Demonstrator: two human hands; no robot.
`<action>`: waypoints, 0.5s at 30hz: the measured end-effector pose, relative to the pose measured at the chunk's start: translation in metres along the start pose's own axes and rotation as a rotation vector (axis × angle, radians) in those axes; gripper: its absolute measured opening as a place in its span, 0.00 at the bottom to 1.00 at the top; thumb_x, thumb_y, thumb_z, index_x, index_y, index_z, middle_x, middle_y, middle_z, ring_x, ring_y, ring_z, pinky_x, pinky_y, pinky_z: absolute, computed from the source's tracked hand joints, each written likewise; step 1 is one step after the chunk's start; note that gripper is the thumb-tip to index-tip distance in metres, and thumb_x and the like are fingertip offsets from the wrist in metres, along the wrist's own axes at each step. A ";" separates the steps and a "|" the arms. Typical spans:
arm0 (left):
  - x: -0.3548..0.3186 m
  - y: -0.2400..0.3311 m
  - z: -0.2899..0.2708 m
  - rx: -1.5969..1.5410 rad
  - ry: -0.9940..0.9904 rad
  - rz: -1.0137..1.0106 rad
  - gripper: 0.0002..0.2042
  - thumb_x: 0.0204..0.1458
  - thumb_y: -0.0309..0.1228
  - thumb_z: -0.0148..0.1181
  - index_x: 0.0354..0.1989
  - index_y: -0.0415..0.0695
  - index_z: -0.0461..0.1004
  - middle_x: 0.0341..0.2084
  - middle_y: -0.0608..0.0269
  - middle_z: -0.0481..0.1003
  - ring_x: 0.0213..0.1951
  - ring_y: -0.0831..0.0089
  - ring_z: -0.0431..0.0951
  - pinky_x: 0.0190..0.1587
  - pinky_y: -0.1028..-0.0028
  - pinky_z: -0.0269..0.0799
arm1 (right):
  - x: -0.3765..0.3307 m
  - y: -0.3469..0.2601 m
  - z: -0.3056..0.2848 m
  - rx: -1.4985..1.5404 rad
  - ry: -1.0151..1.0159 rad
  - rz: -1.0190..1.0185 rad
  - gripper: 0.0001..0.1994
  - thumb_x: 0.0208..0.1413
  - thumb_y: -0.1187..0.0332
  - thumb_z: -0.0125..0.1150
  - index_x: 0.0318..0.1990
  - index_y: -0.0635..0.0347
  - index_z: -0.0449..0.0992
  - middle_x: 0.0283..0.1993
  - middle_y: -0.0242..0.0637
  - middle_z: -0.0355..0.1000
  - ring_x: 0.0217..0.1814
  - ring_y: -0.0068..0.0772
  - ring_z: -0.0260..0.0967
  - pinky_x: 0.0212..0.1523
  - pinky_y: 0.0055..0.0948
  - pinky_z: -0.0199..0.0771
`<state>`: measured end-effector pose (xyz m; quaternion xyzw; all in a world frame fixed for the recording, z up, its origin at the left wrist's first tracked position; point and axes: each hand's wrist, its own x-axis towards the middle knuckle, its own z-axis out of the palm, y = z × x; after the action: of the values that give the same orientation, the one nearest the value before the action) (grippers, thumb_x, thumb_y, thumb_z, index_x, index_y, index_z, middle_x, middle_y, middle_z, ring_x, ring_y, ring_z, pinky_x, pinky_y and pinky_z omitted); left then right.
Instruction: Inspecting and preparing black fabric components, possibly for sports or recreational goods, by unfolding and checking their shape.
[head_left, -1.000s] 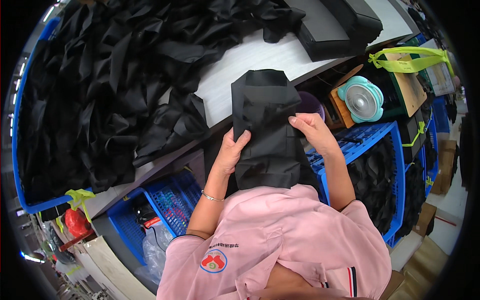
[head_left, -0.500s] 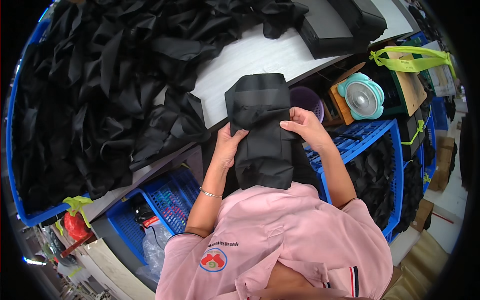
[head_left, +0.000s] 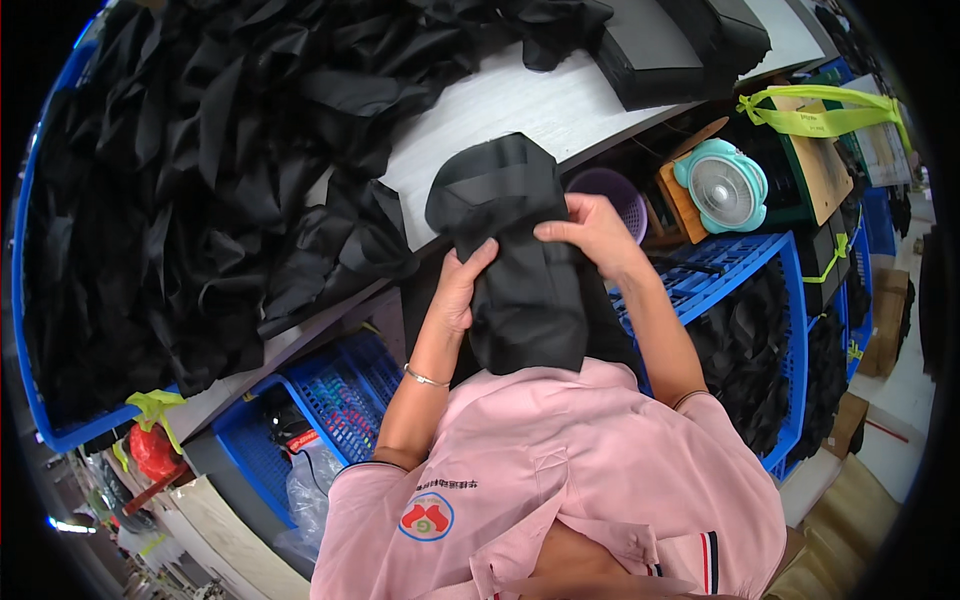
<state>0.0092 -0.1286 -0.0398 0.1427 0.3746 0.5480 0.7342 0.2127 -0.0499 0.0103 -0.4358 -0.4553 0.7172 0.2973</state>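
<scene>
One view only, head-mounted, left of a fisheye pair. Scene is seen from above, looking steeply down over the pink shirt (head_left: 560, 470) to the white table (head_left: 520, 100) edge. Hands are caught close, mid-frame. Straight edges are bent toward the rim; corners are blacked out. No 2nd view shared.

Black fabric pouch (head_left: 520, 260), centre, gripped by left hand (head_left: 462, 290) and right hand (head_left: 590, 232); black fabric heap (head_left: 200, 170) at ten o'clock; teal fan (head_left: 722, 186) at two o'clock.
</scene>
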 end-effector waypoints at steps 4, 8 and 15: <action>-0.009 0.001 0.008 0.177 0.145 0.008 0.16 0.54 0.27 0.70 0.49 0.35 0.78 0.43 0.58 0.81 0.43 0.72 0.81 0.50 0.72 0.77 | 0.015 0.009 -0.013 -0.526 0.154 -0.042 0.07 0.52 0.73 0.69 0.36 0.68 0.82 0.31 0.30 0.79 0.30 0.19 0.71 0.35 0.25 0.72; -0.023 0.005 0.016 -0.059 0.073 -0.023 0.17 0.56 0.26 0.68 0.53 0.35 0.76 0.47 0.59 0.80 0.46 0.70 0.81 0.52 0.70 0.77 | 0.007 0.018 -0.019 -0.188 -0.001 -0.043 0.12 0.54 0.74 0.70 0.46 0.67 0.81 0.40 0.32 0.80 0.41 0.19 0.74 0.46 0.22 0.74; -0.026 0.012 0.015 -0.034 0.162 0.051 0.17 0.58 0.26 0.66 0.55 0.37 0.75 0.51 0.59 0.78 0.51 0.68 0.79 0.56 0.67 0.75 | -0.035 0.028 -0.046 0.679 0.060 0.017 0.19 0.65 0.61 0.59 0.59 0.63 0.74 0.52 0.39 0.78 0.50 0.28 0.77 0.48 0.31 0.79</action>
<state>0.0086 -0.1449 -0.0122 0.0950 0.4198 0.5826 0.6894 0.2684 -0.0725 -0.0118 -0.3367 -0.1779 0.8172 0.4326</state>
